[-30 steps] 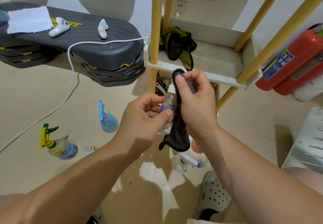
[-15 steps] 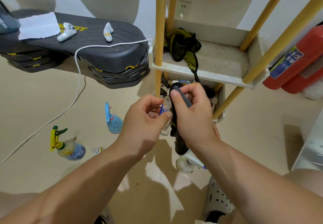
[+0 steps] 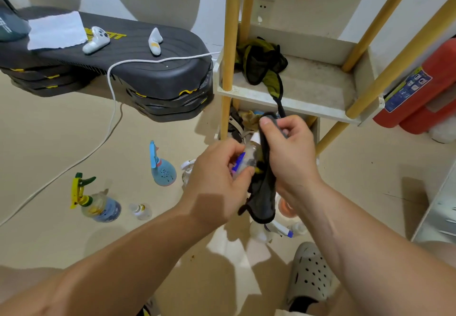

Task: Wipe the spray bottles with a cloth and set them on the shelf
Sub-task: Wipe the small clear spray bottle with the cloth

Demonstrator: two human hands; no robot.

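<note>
Just below my chest, my left hand (image 3: 222, 167) is pinching a small clear spray bottle (image 3: 249, 155), steadying it while my right hand (image 3: 288, 152), gripping the dark cloth (image 3: 265, 192), is pressing it against the bottle's side. On the floor (image 3: 49, 157) beyond, a blue spray bottle (image 3: 162, 170) and a yellow-triggered one (image 3: 98, 204) are waiting, probably unwiped. Farther off, the shelf (image 3: 320, 86) is holding a crumpled green-black rag (image 3: 259, 66) at its left end.

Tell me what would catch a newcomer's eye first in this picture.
Dead centre, the left hand grips a small clear bottle while the right hand holds a dark cloth beside it. A blue spray bottle and a yellow-trigger bottle sit on the floor to the left.
</note>
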